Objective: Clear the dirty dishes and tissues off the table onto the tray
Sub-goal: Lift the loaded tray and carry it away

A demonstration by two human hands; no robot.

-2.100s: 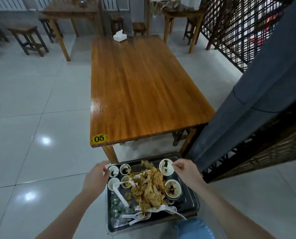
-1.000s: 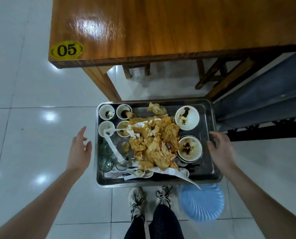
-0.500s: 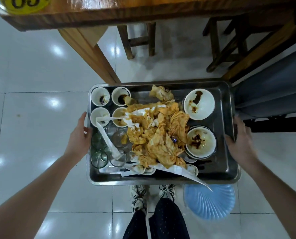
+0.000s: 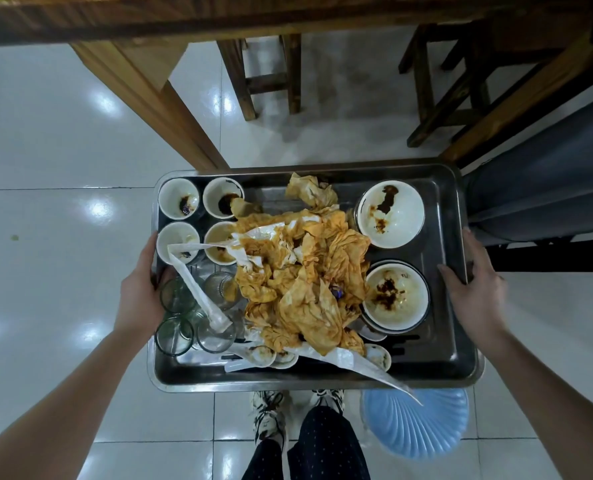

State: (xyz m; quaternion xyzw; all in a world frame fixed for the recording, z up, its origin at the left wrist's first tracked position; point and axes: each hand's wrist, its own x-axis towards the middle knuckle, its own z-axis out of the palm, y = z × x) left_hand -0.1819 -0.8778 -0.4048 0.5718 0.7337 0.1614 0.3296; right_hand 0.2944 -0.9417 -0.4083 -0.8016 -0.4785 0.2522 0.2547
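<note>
On the tray (image 4: 322, 379): tissues (image 4: 309, 271) in the middle, cups (image 4: 179, 202) far-left, glasses (image 4: 174, 336) near-left, bowls (image 4: 390, 216) right

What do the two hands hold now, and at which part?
The metal tray. The left hand grips its left rim and the right hand grips its right rim.

Overhead lights glared in spots off the glossy floor (image 4: 63, 140), the table (image 4: 288, 15) lay shadowed, my steel tray (image 4: 322, 384) gleamed softly, and the frame's edges bowed.
</note>
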